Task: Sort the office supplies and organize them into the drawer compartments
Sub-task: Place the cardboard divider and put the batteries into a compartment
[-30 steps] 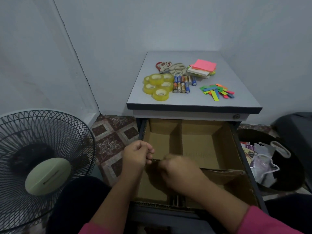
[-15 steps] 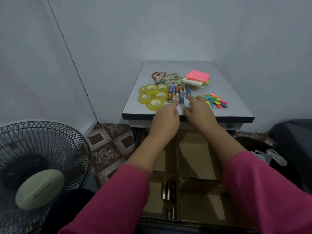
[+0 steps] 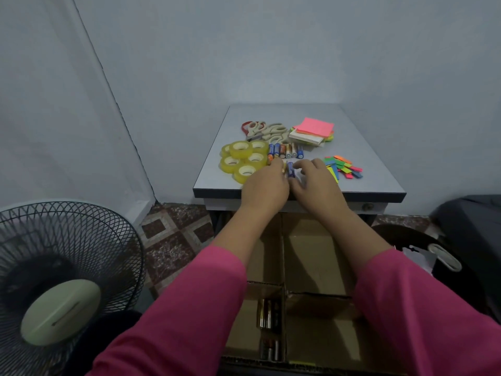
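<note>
Grey table (image 3: pixel 374 169) is carrying batteries (image 3: pixel 285 151) mid-surface, where the left hand (image 3: pixel 267 185) is pinching some and the right hand (image 3: pixel 317 183) is hovering, fingers loosely curled.

Tape rolls (image 3: pixel 243 160) lie left of batteries (image 3: pixel 286 151).

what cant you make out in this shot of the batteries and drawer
Head view only:
- How many batteries lie on the tabletop: the left hand and right hand cover the near ones.
- Whether either hand grips a battery: the fingertips are hidden.
- The drawer compartments' contents: sleeves cover much.
- Battery labels: too small.
</note>
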A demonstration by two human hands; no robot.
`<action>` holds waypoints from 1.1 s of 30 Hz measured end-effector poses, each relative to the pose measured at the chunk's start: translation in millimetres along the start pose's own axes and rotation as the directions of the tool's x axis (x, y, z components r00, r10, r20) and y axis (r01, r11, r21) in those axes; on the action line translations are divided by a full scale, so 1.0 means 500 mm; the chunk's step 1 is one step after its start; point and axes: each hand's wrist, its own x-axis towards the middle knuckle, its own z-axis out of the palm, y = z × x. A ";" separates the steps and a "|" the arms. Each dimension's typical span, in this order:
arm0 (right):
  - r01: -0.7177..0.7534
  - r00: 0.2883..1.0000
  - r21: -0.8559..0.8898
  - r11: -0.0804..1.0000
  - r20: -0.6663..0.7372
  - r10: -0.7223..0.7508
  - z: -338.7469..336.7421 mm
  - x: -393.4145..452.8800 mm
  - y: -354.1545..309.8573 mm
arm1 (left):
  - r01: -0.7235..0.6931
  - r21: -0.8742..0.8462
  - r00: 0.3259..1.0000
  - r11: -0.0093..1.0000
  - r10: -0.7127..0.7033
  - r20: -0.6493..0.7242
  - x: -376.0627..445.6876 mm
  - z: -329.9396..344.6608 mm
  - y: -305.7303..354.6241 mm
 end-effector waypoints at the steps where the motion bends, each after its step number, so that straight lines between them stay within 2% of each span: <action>1: 0.012 1.000 0.007 1.000 -0.005 -0.012 -0.001 -0.003 0.000 | 0.006 -0.019 1.000 1.000 -0.006 -0.007 -0.003 -0.003 -0.001; 6: 0.043 0.999 -0.008 0.999 -0.014 -0.044 -0.003 -0.002 0.004 | 0.016 -0.031 1.000 0.999 -0.016 0.012 -0.001 -0.007 0.002; 10: 0.024 0.999 0.005 1.000 -0.041 -0.024 0.000 -0.006 0.012 | 0.039 -0.041 0.999 0.998 -0.040 -0.037 -0.012 -0.007 0.001; 17: 0.024 0.990 0.048 0.999 -0.138 -0.017 -0.015 -0.054 0.001 | 0.157 -0.089 0.986 0.984 -0.161 -0.043 -0.038 -0.013 0.017; 21: -0.053 0.964 0.299 0.953 -0.234 0.127 -0.029 -0.112 -0.018 | 0.198 -0.258 0.975 0.946 -0.218 -0.049 -0.080 -0.029 0.010; 24: -0.124 0.940 0.586 0.801 -0.189 0.284 -0.033 -0.168 -0.031 | 0.212 -0.532 0.965 0.819 -0.263 -0.019 -0.119 -0.048 -0.015; 26: -0.174 0.931 0.685 0.707 -0.120 0.345 -0.026 -0.204 -0.029 | 0.251 -0.663 0.955 0.705 -0.292 0.051 -0.148 -0.061 -0.036; 28: -0.237 0.924 0.712 0.661 -0.045 0.379 -0.009 -0.235 -0.021 | 0.304 -0.707 0.948 0.639 -0.276 0.158 -0.180 -0.076 -0.058; 30: -0.300 0.911 0.719 0.627 0.021 0.411 0.012 -0.259 -0.011 | 0.374 -0.658 0.925 0.653 -0.208 0.319 -0.214 -0.087 -0.078; 31: -0.326 0.902 0.723 0.609 0.046 0.428 0.021 -0.266 -0.007 | 0.416 -0.606 0.890 0.678 -0.167 0.424 -0.231 -0.090 -0.085; 33: -0.368 0.884 0.736 0.568 0.087 0.459 0.032 -0.274 -0.001 | 0.465 -0.404 0.769 0.788 -0.134 0.625 -0.258 -0.082 -0.091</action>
